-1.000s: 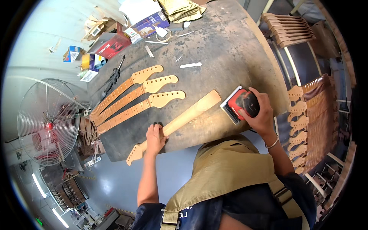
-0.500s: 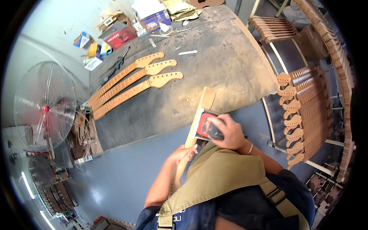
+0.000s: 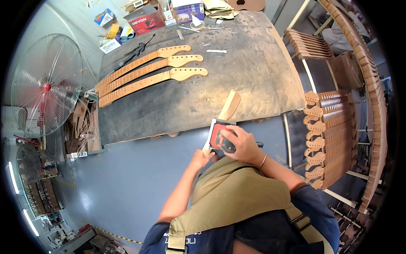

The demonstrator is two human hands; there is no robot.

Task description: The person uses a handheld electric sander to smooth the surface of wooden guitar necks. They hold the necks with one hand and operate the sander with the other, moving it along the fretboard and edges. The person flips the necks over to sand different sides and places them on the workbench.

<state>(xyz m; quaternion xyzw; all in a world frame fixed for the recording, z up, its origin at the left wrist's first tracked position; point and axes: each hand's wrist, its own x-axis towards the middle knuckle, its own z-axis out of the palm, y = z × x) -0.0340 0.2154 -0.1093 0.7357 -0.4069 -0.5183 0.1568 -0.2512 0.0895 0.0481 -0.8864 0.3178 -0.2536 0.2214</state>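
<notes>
A pale wooden guitar neck (image 3: pixel 230 106) rests with its far end on the front edge of the workbench, slanting back toward my body. My left hand (image 3: pixel 201 159) is closed around its near part, and whatever lies beyond that hand is hidden by my arm and apron. My right hand (image 3: pixel 243 145) grips a red and black power sander (image 3: pixel 218 134), whose pale pad edge lies along the neck just ahead of my left hand. Three finished-looking guitar necks with fretboards, one of them the nearest neck (image 3: pixel 152 82), lie side by side on the bench's left.
The dark-topped workbench (image 3: pixel 262 80) carries boxes, including a red box (image 3: pixel 145 21), a glue bottle (image 3: pixel 196 20) and a black tool (image 3: pixel 137 51) at the back. A large fan (image 3: pixel 48 87) stands left. Racked guitar necks (image 3: pixel 334 135) fill the right side.
The sander has slid along the neck closer to my left hand. The neck's near part, visible before, is now hidden. The whole view has shifted slightly.
</notes>
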